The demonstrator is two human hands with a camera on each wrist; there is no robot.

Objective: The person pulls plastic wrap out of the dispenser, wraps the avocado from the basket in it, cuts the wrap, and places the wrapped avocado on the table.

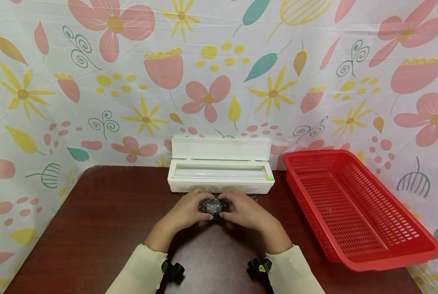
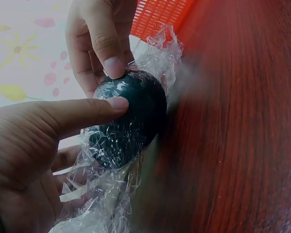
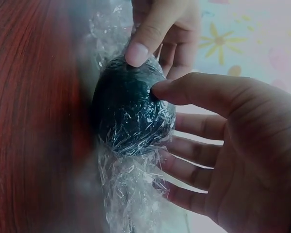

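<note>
A dark, smooth, rounded object [image 1: 215, 207], greenish-black in the wrist views, is wrapped in clear cling film, close over the table. My left hand [image 1: 187, 210] grips it from the left, with the thumb [image 2: 104, 109] pressed on its near face. From the other side my right hand [image 1: 244, 209] holds it, its thumb [image 3: 184, 90] on the dark surface and its fingers behind. Crumpled cling film [image 2: 99, 208] sticks out at both ends. Just behind the hands stands a white cling film box [image 1: 220, 185], its lid up and a film roll [image 1: 222, 173] inside.
A red plastic basket [image 1: 314, 220] with slotted walls stands on the right of the dark brown wooden table [image 1: 105, 220]. A flower-patterned cloth [image 1: 211, 53] hangs behind the table and along its sides.
</note>
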